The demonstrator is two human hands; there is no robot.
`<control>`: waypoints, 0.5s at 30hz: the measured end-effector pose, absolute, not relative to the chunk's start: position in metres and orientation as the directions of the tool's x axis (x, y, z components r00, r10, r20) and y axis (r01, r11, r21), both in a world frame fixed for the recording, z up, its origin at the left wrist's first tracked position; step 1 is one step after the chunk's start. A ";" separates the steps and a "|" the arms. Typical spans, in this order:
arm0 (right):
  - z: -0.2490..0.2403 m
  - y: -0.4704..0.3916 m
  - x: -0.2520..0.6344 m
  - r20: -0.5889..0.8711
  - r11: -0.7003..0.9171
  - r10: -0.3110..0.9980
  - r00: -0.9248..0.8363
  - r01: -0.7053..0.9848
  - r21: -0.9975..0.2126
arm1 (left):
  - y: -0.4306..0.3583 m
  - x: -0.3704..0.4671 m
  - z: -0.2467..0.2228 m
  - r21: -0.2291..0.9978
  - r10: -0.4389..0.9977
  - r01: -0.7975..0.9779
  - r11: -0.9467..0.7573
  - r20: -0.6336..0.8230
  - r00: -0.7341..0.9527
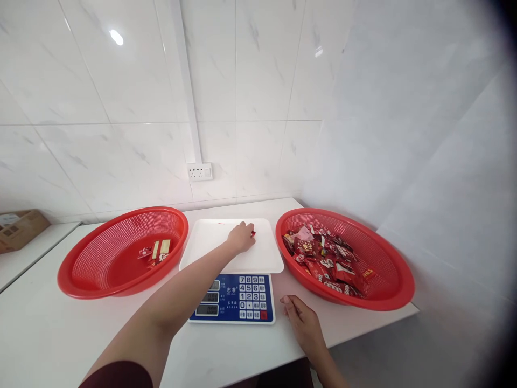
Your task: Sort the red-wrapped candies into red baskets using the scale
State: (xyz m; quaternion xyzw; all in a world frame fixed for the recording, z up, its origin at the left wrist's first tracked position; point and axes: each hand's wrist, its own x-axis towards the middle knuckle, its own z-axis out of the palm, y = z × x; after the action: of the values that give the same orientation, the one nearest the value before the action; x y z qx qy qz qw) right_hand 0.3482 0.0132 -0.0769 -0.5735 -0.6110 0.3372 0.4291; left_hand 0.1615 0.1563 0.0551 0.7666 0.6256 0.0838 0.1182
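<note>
My left hand [241, 237] reaches over the white pan [210, 253] of a digital scale. Its fingers are closed on a small red packet [253, 233], mostly hidden by the hand. A thin red mark or scrap [221, 223] shows near the pan's far edge. Below the pan, the scale's blue panel [232, 299] carries number keys and small displays; my forearm crosses its left part. My right hand [302, 323] rests at the right of the panel, fingers curled in, and I see nothing in them.
A red plastic basket [121, 285] on the left holds a few wrapped snacks [159, 250]. On the right, another red basket [388, 291] holds many red snack packets [323, 258]. A cardboard box [24, 229] sits far left. The wall [258, 108] has a socket [200, 171].
</note>
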 end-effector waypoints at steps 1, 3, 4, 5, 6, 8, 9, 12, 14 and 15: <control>-0.077 0.013 0.348 0.143 0.119 0.989 0.027 0.412 -0.904 | 0.157 0.162 0.055 0.284 0.979 0.940 -0.187 -0.027 0.202; -0.077 0.013 0.348 0.147 0.122 0.989 0.029 0.416 -0.901 | 0.155 0.158 0.057 0.284 0.979 0.941 -0.185 -0.029 0.201; -0.077 0.013 0.348 0.144 0.119 0.989 0.030 0.418 -0.901 | 0.153 0.152 0.060 0.286 0.980 0.940 -0.184 -0.020 0.198; -0.077 0.013 0.348 0.139 0.113 0.990 0.033 0.421 -0.900 | 0.151 0.144 0.065 0.287 0.982 0.941 -0.180 -0.006 0.190; -0.076 0.013 0.348 0.134 0.106 0.990 0.035 0.423 -0.900 | 0.148 0.134 0.071 0.288 0.985 0.942 -0.171 0.012 0.175; -0.075 0.013 0.348 0.128 0.100 0.991 0.036 0.427 -0.899 | 0.142 0.105 0.085 0.289 0.991 0.949 -0.130 0.056 0.119; -0.075 0.013 0.349 0.127 0.101 0.991 0.033 0.427 -0.898 | 0.138 0.087 0.092 0.286 0.994 0.953 -0.099 0.082 0.079; -0.077 0.016 0.350 0.129 0.104 0.991 0.027 0.431 -0.896 | 0.127 0.032 0.110 0.261 0.985 0.965 0.015 0.160 -0.058; -0.080 0.018 0.350 0.127 0.101 0.991 0.030 0.438 -0.893 | 0.118 0.002 0.115 0.234 0.973 0.968 0.086 0.190 -0.133; -0.081 0.017 0.349 0.130 0.101 0.991 0.036 0.441 -0.892 | 0.112 -0.009 0.115 0.220 0.967 0.969 0.113 0.201 -0.159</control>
State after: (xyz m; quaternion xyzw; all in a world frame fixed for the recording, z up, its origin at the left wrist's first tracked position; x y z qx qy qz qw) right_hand 0.3490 0.0173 -0.0811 -0.5849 -0.6119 0.3278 0.4196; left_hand -0.0086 0.1124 0.1151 0.6486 0.7460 0.1510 -0.0037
